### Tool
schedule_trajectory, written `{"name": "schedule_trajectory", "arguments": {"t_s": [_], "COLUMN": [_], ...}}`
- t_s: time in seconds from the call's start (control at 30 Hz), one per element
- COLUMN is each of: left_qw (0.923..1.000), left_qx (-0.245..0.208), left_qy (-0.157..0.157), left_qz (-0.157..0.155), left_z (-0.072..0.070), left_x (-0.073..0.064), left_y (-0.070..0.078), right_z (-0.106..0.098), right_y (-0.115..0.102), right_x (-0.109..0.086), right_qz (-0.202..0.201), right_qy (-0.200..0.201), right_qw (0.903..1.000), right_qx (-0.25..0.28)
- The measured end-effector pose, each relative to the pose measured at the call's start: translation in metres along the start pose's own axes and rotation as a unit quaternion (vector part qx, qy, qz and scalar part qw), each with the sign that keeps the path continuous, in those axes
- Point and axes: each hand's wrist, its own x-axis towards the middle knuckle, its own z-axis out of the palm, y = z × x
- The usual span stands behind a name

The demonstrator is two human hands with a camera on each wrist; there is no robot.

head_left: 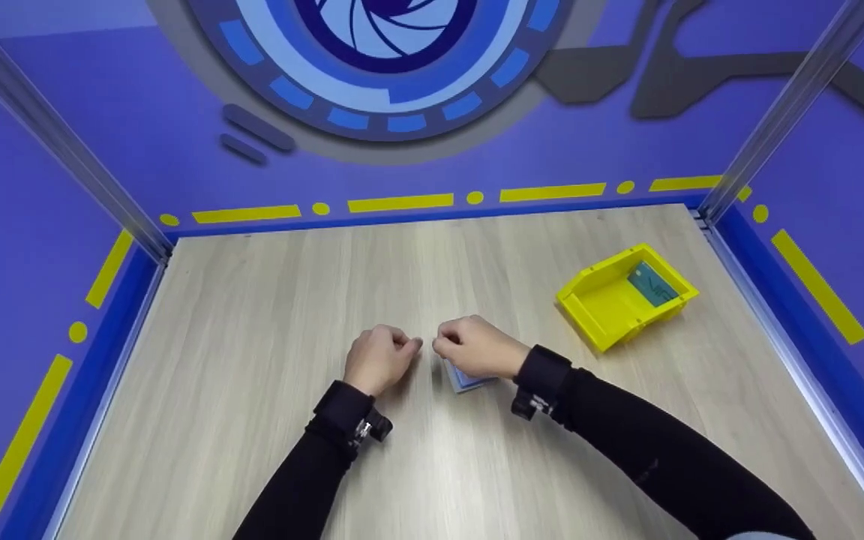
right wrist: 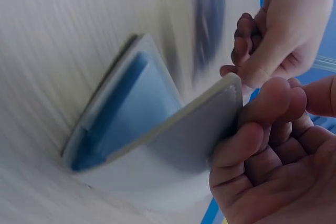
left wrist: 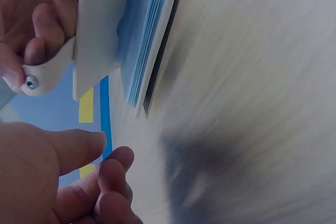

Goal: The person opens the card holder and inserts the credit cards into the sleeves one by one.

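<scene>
A pale card holder [head_left: 466, 381] with a stack of blue sleeves [left wrist: 142, 45] stands partly open on the table, largely hidden under my right hand in the head view. My right hand [head_left: 481, 346] holds its raised cover [right wrist: 194, 135], fingers curled at the edge. In the left wrist view, a strap with a metal snap [left wrist: 31, 82] lies between that hand's thumb and fingers. My left hand [head_left: 383, 356] hovers just left of the holder, fingers loosely bent. Thumb and fingertips stand slightly apart with nothing between them.
A yellow bin [head_left: 612, 307] rests at the right of the wooden table [head_left: 267, 315], with a dark green card [head_left: 653, 283] leaning inside. Blue-purple walls with yellow markings enclose the back and both sides. Metal posts rise at the rear corners.
</scene>
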Motion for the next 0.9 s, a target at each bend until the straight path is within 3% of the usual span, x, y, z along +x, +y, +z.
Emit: {"name": "schedule_trajectory", "arguments": {"t_s": [0.43,0.67,0.9], "left_qw": [1.0,0.9999,0.9994], "left_qx": [0.001,-0.003,-0.005], "left_qy": [-0.004,-0.012,-0.032], "left_qz": [-0.005,0.009,0.01], "left_z": [-0.001,0.006,0.013], "left_x": [-0.001,-0.001,-0.002], "left_y": [-0.002,0.0,0.004], "right_z": [0.02,0.017,0.005], "right_y": [0.015,0.023,0.034], "right_x": [-0.001,-0.005,-0.008], "right_qz": [-0.023,-0.019,0.011], "right_qy": [-0.005,-0.017,0.003], "right_qw": [0.9997,0.9992,0.9989], "right_qx": [-0.004,-0.03,-0.047]}}
